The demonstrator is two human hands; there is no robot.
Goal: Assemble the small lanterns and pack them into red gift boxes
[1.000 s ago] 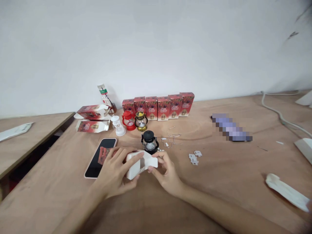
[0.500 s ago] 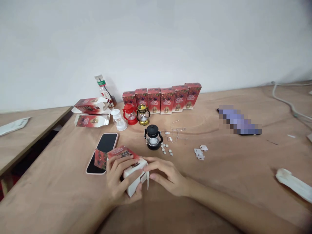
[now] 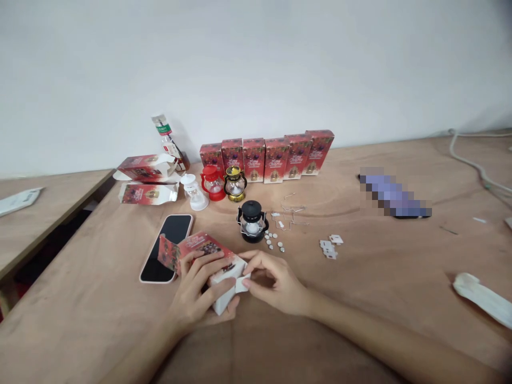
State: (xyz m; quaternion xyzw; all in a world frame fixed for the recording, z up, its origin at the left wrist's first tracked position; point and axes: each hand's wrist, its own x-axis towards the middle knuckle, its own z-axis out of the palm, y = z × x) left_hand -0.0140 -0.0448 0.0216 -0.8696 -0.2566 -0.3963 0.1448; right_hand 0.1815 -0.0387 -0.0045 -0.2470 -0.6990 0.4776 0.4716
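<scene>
A red and white cardboard box (image 3: 210, 244) lies tilted in my left hand (image 3: 200, 288), whose fingers wrap over its printed face with the thumb near the white end. My right hand (image 3: 276, 282) pinches a small white flap (image 3: 241, 284) at that end between thumb and index finger. At the box's far left end a red flap (image 3: 169, 254) stands open above a phone (image 3: 166, 248). Just beyond my hands stands a black miniature lantern (image 3: 252, 223) with a wire handle. Whether anything is inside the box is hidden.
Behind are white (image 3: 194, 193), red (image 3: 213, 184) and gold lanterns (image 3: 235, 185) before a row of red boxes (image 3: 276, 160). Open boxes (image 3: 149, 194) lie left. Button cells (image 3: 269, 242), bent wires (image 3: 288, 216) and white pieces (image 3: 328, 248) lie right; a blurred-out device (image 3: 394, 196) is farther right.
My right fingers have shifted from resting by the loose end flap to pinching a small flap, which now lies closer against the box end. My left hand keeps its hold.
</scene>
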